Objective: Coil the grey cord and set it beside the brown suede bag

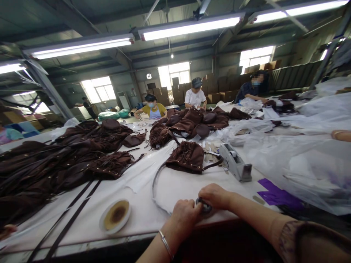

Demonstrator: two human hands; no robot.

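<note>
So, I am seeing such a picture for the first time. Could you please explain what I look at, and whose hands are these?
There is no robot here. The one picture comes from a camera on a person's head, looking forward and down, so the bare left hand and right hand at the bottom are the wearer's own. Together they hold a small dark, shiny object, partly hidden by the fingers. On the white-covered table lie heaps of dark brown bags, a single dark brown fringed bag, a grey tape dispenser and a round white dish with something brownish inside. Other people are further back, beyond the table.
</note>
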